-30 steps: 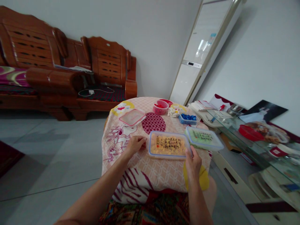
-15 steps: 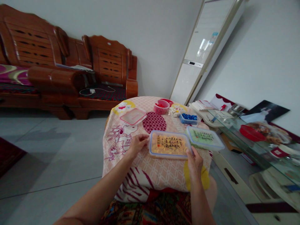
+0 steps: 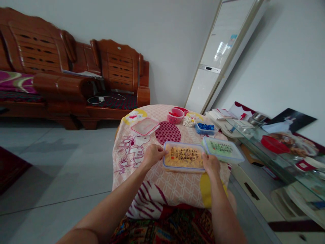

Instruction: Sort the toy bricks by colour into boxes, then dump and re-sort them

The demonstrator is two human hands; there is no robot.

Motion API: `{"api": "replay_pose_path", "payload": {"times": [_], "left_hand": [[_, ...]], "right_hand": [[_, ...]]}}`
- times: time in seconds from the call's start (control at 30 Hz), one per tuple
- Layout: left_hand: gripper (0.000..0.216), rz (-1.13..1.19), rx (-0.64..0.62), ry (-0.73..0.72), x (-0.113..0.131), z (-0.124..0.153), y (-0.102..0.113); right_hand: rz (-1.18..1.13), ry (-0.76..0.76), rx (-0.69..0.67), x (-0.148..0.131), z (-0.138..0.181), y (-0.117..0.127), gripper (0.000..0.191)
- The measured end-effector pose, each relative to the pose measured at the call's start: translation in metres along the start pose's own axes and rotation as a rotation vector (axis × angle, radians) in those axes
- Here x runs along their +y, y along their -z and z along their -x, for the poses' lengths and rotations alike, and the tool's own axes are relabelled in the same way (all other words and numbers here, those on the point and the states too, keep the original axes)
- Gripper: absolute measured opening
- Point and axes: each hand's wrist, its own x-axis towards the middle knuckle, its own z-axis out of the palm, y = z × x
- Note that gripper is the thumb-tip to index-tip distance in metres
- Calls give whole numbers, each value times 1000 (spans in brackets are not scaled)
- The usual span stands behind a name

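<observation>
A clear plastic container (image 3: 186, 161) with a blue-rimmed lid and dark lettering sits in front of me, full of small yellow pieces. My left hand (image 3: 153, 155) grips its left edge between thumb and fingers. At the opposite end, my right hand (image 3: 211, 164) holds the lid's right edge, thumb on top. The lid lies on the container; whether it is locked down I cannot tell. Just behind and to the right rests a similar lidded container (image 3: 223, 149) with green contents.
Further back on the cloth-covered round table (image 3: 152, 183) are a red tub (image 3: 175, 117), a pile of white pieces (image 3: 188, 121), an open box of blue pieces (image 3: 205, 128) and a red-rimmed lid (image 3: 145, 126). A glass shelf (image 3: 266, 152) stands close on the right.
My right hand has moved up along the lid's right edge. My left hand has shifted slightly up and to the right, closer over the container's corner.
</observation>
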Motion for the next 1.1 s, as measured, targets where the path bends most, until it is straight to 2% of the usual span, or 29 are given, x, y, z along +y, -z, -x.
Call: {"api": "replay_pose_path", "payload": {"times": [0.17, 0.3, 0.47, 0.77, 0.93, 1.1], "left_hand": [[33, 203, 26, 13, -17, -9, -10], [29, 300, 52, 20, -19, -5, -15], [22, 341, 231, -4, -10, 13, -25], [28, 574, 188, 84, -17, 10, -38], [39, 505, 307, 70, -18, 13, -44], [38, 374, 387, 74, -19, 14, -43]], "right_hand": [[7, 3, -11, 1, -6, -3, 59], [23, 41, 4, 4, -7, -5, 62], [30, 35, 7, 2, 0, -4, 72], [8, 1, 26, -1, 5, 1, 72], [-6, -16, 25, -3, 6, 2, 74], [-14, -7, 56, -2, 7, 0, 75]]}}
